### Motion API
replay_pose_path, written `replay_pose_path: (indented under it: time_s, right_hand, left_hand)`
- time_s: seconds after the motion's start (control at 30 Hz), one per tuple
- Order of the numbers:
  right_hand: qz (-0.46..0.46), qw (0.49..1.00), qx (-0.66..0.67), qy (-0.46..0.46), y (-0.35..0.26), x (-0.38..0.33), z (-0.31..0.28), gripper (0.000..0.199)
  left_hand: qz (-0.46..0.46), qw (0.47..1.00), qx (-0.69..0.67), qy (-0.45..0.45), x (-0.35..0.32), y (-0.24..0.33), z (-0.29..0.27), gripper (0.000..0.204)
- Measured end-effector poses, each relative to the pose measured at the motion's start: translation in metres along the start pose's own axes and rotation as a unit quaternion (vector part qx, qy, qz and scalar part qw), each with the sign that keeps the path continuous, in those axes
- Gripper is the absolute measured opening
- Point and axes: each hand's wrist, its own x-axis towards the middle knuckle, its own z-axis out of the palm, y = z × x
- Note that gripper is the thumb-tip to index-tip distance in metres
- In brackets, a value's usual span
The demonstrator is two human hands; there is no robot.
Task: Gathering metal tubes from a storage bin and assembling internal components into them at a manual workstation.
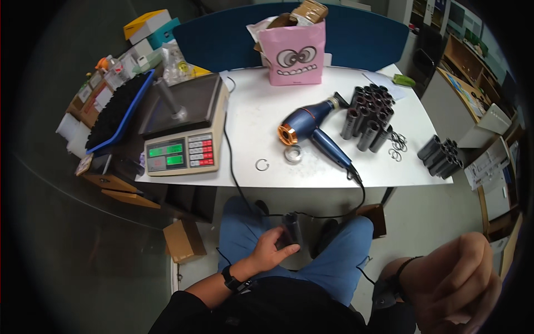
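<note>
Above my lap, my left hand (271, 251) is closed around a short dark tube (291, 227), which stands roughly upright with its open end up. My right hand (459, 281) is raised close to the camera at the lower right, its fingers curled in. Whatever those fingers may hold is hidden. On the white table (253, 125) ahead lies a blue hair dryer (311, 119) with a copper-coloured ring. A roll of clear tape (293, 155) is beside it, and a single open metal ring (262, 165) lies near the front edge. A cluster of dark tubes (370, 114) stands behind the dryer's handle.
A counting scale (181, 128) with a grey tube (167, 97) on its pan occupies the table's left. Beyond it sits a blue tray (125, 123) of black parts. Loose rings (397, 146) and more tubes (441, 157) are rightward. A pink bag (295, 53) stands behind; a cable hangs in front.
</note>
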Motion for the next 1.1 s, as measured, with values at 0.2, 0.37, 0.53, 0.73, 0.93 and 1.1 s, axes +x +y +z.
replay_pose_path:
  time_s: [0.2,0.37,0.53,0.73,0.93,1.1]
  right_hand:
    - [-0.044,0.999,0.019,0.007,0.004,-0.004,0.003,0.03]
    - [-0.033,0.999,0.014,0.028,0.001,-0.01,0.009,0.037]
    - [-0.036,0.999,0.03,0.012,0.006,-0.012,0.002,0.041]
    - [-0.028,0.997,0.069,0.017,-0.001,-0.011,0.0,0.034]
    - [-0.026,0.989,0.142,-0.039,0.02,-0.008,-0.007,0.021]
    - [0.013,0.969,0.225,-0.101,0.021,0.001,-0.022,0.02]
  left_hand:
    - [0.031,0.999,0.018,0.004,-0.001,-0.001,-0.008,0.036]
    - [0.005,1.0,-0.004,-0.01,-0.002,0.003,-0.007,0.036]
    - [0.001,1.0,-0.015,-0.019,0.002,0.004,-0.004,0.035]
    - [0.011,1.0,-0.008,-0.025,0.01,0.003,0.004,0.037]
    - [-0.012,0.999,-0.008,-0.032,0.003,0.002,-0.001,0.043]
    - [-0.009,1.0,0.004,-0.022,0.001,0.004,0.0,0.042]
